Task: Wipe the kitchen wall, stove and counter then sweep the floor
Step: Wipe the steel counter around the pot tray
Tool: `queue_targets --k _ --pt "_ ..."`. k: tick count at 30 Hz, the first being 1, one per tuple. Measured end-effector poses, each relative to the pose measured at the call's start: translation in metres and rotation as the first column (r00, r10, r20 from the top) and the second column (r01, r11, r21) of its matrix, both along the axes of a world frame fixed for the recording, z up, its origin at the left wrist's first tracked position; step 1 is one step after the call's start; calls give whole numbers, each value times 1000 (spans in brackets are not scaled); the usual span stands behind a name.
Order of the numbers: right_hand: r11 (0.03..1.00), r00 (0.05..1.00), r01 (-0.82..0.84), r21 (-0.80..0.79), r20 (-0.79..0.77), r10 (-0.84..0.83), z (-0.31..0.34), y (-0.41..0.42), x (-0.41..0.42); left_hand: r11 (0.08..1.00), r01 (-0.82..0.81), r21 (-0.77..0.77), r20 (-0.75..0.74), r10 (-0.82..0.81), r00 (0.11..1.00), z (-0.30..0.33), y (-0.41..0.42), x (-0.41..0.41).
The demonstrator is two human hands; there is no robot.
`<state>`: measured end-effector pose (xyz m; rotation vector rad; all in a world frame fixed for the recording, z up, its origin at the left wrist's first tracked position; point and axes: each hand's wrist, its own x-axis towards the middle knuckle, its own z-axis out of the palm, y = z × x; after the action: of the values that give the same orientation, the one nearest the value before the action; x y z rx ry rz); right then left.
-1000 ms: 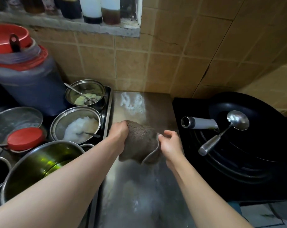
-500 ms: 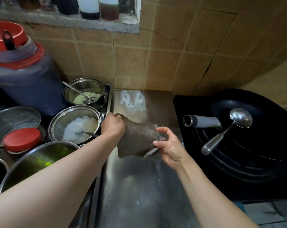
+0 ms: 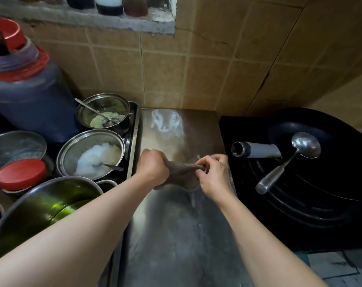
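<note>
A brown-grey cloth (image 3: 181,172) is stretched between both hands above the steel counter (image 3: 176,235). My left hand (image 3: 153,166) grips its left end in a fist. My right hand (image 3: 214,175) pinches the right end, and the cloth's lower part hangs down below the hands. A thin stream of water drips from the cloth onto the counter. White smears mark the counter's far end near the tan tiled wall (image 3: 176,75). The black stove (image 3: 300,204) lies to the right.
A black wok (image 3: 331,179) with a grey handle and a steel ladle (image 3: 290,160) sits on the stove. Left of the counter stand several steel bowls and pots (image 3: 91,154), a red lid (image 3: 20,174) and a big dark jug (image 3: 28,100). Bottles line the ledge above.
The cloth went from hanging loosely in my hands to being pulled and twisted tight between them. My right hand closed onto its end, and water now runs out.
</note>
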<state>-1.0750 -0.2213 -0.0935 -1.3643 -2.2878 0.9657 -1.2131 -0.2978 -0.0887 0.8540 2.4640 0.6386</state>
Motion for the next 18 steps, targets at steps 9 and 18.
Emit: queue_targets --k 9,18 --pt "995 993 54 -81 -97 -62 -16 14 -9 954 -217 209 472 96 876 -13 14 -17" --pt "951 952 303 61 -51 -300 -66 54 -20 961 -233 146 503 131 855 -67 58 -20"
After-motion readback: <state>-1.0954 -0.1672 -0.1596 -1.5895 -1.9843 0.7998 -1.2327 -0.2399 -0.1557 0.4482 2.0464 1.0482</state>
